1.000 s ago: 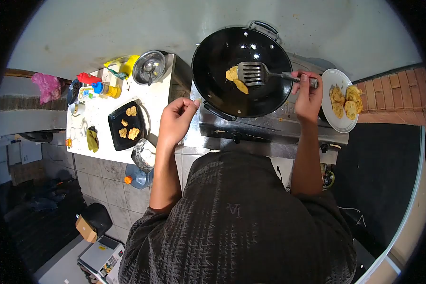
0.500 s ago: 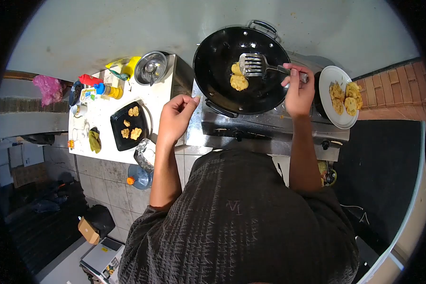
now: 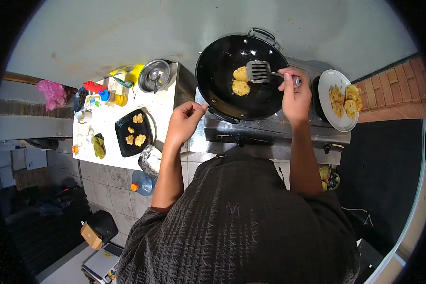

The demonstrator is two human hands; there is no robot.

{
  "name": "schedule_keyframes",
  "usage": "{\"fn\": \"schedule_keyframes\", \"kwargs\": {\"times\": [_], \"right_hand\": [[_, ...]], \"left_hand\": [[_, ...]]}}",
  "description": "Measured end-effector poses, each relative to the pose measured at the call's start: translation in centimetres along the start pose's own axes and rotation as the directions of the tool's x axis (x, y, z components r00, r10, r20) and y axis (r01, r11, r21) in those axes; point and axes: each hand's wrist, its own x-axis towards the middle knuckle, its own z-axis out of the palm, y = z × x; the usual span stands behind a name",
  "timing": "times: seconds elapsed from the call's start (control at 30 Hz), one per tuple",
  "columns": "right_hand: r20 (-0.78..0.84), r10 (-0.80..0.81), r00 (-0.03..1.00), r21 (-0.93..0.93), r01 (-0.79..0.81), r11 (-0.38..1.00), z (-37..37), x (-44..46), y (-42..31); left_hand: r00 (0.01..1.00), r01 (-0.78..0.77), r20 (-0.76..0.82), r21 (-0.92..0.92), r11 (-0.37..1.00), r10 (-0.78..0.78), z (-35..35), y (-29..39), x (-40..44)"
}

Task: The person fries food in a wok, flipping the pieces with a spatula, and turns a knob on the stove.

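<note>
At a stainless-steel stove (image 3: pixel 265 133), a person's right hand (image 3: pixel 295 97) grips a slotted metal spatula (image 3: pixel 258 71), its blade beside two golden, lumpy fritters (image 3: pixel 240 88) inside a round black wok (image 3: pixel 222 54). The left hand (image 3: pixel 185 125), thumb and fingers drawn together, is at the wok's rim — whether gripping it cannot be told.

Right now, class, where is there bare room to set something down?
A bare patch of white table lies between the steel bowl, black plate and table's right edge. The white plate is bare along its left side, beside the fried pieces. Crowded: the table's back, around the blue-capped bottle and yellow bag; the wok's middle, around the spatula.
</note>
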Motion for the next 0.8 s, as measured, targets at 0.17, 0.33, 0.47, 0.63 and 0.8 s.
{"fn": "schedule_keyframes", "kwargs": {"times": [0.17,0.33,0.47,0.63,0.8], "right_hand": [[0.093,-0.097,0.991,0.143,0.083,0.986,0.6,-0.4,1.2],[0.130,-0.067,0.989,0.093,0.055,0.994,0.5,-0.6,1.5],[0.131,-0.018,0.991,0.106,0.004,0.994,0.3,-0.5,1.7],[0.092,0.025,0.995,0.163,-0.040,0.986,0.5,-0.5,2.3],[0.044,0.106,0.993,0.182,-0.112,0.977,0.8,-0.3,2.8]], "left_hand": [[1.000,-0.026,0.017,0.032,0.999,0.026,0.0,0.7,0.3],[0.997,-0.074,-0.028,0.025,0.997,0.075,0.2,1.1,0.3],[1.000,-0.013,0.006,0.053,0.998,0.013,0.1,1.2,0.0],[1.000,-0.008,-0.001,0.036,0.999,0.008,0.1,0.7,0.1],[1.000,-0.012,0.001,0.027,1.000,0.012,0.2,0.7,0.0]]}}
